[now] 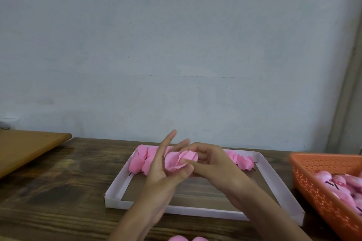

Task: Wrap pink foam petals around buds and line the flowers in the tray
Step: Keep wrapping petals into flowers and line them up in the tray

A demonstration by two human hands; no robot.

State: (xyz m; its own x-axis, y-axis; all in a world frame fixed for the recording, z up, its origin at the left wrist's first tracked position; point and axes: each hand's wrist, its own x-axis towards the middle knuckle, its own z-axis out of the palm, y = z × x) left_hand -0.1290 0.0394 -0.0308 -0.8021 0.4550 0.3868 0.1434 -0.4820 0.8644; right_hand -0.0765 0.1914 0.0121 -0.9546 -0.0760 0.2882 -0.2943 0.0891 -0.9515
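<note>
A: Head view first. Where to find the held flower (180,159)?
B: In the middle, lifted over the white tray (117,188), between both hands

A: And the left hand (166,170), holding how?
B: Long fingers straight, pointing up behind the pink petals, thumb pressed in from below. So, pinching the held flower between thumb and fingers

A: Same for the right hand (213,164)?
B: Reaching in from the right side, fingers curled round the far side of the petals, thumb laid on the front petal. Clamped on it as well

A: Anything lying in the tray?
B: Yes, a row of flowers (141,159) along the far wall, partly hidden behind the hands, with short dark stems pointing to the near side

A: And around the tray?
B: On the right, an orange basket (305,178) with small holes, holding pink buds (337,184) with dark stems. On the far left, well apart, a light wooden board (25,148) at the corner of the dark wooden table (58,191). At the bottom edge, two more pink pieces (179,238), cut off by the frame, impossible to tell which kind
</note>
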